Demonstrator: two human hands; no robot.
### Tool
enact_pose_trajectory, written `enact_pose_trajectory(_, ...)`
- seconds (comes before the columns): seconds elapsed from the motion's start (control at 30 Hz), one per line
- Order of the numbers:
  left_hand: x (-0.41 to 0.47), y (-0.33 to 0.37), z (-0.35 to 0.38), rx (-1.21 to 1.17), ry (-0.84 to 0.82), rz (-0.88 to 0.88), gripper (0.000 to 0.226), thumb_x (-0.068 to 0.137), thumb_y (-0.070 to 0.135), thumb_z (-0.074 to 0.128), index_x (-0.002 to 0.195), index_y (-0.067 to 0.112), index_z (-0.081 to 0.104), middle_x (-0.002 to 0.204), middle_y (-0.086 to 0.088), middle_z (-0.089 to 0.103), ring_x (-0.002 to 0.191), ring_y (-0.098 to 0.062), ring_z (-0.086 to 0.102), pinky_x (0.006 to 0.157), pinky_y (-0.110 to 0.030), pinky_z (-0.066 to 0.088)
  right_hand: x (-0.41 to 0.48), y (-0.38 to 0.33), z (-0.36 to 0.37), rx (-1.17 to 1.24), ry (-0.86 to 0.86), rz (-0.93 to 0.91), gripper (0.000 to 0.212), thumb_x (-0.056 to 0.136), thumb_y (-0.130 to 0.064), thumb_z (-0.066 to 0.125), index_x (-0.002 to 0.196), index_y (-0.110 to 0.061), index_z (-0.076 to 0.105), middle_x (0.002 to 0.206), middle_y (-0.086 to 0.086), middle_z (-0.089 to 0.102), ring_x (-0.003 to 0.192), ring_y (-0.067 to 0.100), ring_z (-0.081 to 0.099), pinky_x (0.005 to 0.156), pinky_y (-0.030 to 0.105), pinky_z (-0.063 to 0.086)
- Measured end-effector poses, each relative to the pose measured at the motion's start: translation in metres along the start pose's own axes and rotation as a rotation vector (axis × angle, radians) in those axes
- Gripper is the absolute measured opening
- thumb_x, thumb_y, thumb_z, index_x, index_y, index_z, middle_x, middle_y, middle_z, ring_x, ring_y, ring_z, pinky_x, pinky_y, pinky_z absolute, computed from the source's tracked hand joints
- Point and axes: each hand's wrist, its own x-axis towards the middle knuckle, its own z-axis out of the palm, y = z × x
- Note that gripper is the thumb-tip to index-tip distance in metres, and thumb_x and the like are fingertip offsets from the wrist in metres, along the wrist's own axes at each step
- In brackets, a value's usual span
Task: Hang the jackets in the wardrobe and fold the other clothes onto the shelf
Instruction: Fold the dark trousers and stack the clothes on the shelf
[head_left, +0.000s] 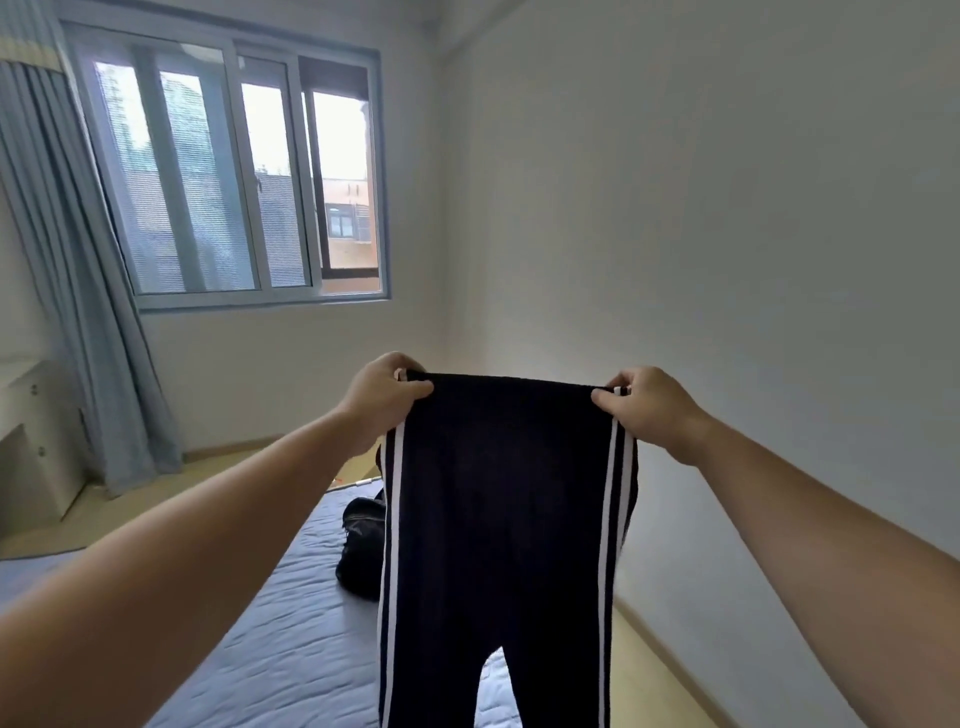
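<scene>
A pair of black track trousers (504, 499) with white side stripes hangs upright in front of me, legs dangling past the bottom of the view. My left hand (382, 397) pinches the left end of the waistband. My right hand (641, 405) pinches the right end, so the waistband is stretched flat between them. Behind the trousers, a dark black garment (361, 540) lies crumpled on the bed. No wardrobe or shelf is in view.
A bed with a grey-blue quilted cover (280, 634) runs under the trousers. A white wall (727, 260) stands to the right, a window (234, 176) with a blue curtain (78, 291) to the left. A white drawer unit (36, 436) stands at far left.
</scene>
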Motion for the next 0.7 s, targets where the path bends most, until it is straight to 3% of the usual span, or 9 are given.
enact_pose_trajectory(0.1,-0.003,0.008,0.009,0.071,-0.043,0.003,0.012,0.091,0.022,0.070,0.102,0.021,0.065,0.093,-0.004,0.061,0.067,-0.014,0.053,0.051,-0.022,0.041,-0.001,-0.008,0.002,0.151,-0.055,0.043,0.015,0.092,-0.012,0.060,0.105,-0.019,0.057,0.090,0.009,0.064,0.077,0.026,0.064,0.068,0.044,0.061)
enact_pose_trajectory(0.23,-0.016,0.026,0.026,0.012,-0.082,0.021,0.016,0.091,0.028,0.071,0.102,0.018,0.067,0.095,-0.004,0.067,0.073,-0.014,0.058,0.062,-0.026,0.045,-0.005,-0.026,0.011,0.337,-0.194,0.023,0.025,0.092,-0.001,0.047,0.097,-0.019,0.063,0.070,0.005,0.065,0.058,0.019,0.063,0.057,0.039,0.059)
enact_pose_trajectory(0.3,-0.025,0.037,0.034,-0.021,-0.086,0.036,0.020,0.091,0.031,0.071,0.105,0.018,0.065,0.097,-0.007,0.069,0.073,-0.017,0.060,0.063,-0.028,0.048,-0.006,-0.036,0.013,0.437,-0.259,0.008,0.028,0.094,-0.001,0.046,0.089,-0.012,0.071,0.070,0.003,0.071,0.061,0.018,0.068,0.062,0.040,0.060)
enact_pose_trajectory(0.43,-0.044,0.061,0.047,-0.136,-0.119,0.072,0.026,0.089,0.033,0.075,0.107,0.018,0.064,0.093,-0.014,0.074,0.076,-0.025,0.069,0.068,-0.038,0.056,-0.005,-0.054,0.014,0.615,-0.315,-0.026,0.025,0.087,-0.006,0.053,0.095,0.000,0.076,0.094,0.021,0.073,0.084,0.035,0.075,0.078,0.050,0.062)
enact_pose_trajectory(0.57,-0.055,0.072,0.050,-0.301,-0.112,-0.007,0.031,0.089,0.030,0.077,0.113,0.013,0.065,0.101,-0.017,0.073,0.093,-0.034,0.072,0.084,-0.053,0.059,-0.007,-0.061,0.010,0.584,-0.355,-0.107,0.036,0.073,-0.005,0.047,0.090,-0.006,0.079,0.094,0.021,0.075,0.088,0.039,0.075,0.081,0.049,0.061)
enact_pose_trajectory(0.63,-0.058,0.072,0.047,-0.408,-0.123,-0.050,0.032,0.090,0.026,0.076,0.116,0.010,0.065,0.107,-0.021,0.071,0.100,-0.039,0.070,0.088,-0.058,0.057,-0.010,-0.059,0.007,0.488,-0.351,-0.209,0.029,0.074,-0.005,0.058,0.094,-0.010,0.079,0.094,0.016,0.077,0.087,0.035,0.076,0.083,0.046,0.061)
enact_pose_trajectory(0.7,-0.062,0.073,0.045,-0.449,-0.149,-0.040,0.036,0.090,0.035,0.075,0.116,0.013,0.066,0.109,-0.020,0.072,0.104,-0.039,0.069,0.093,-0.055,0.055,-0.014,-0.058,0.006,0.386,-0.358,-0.295,0.023,0.077,-0.013,0.076,0.100,-0.013,0.075,0.090,0.011,0.078,0.084,0.029,0.077,0.082,0.042,0.061)
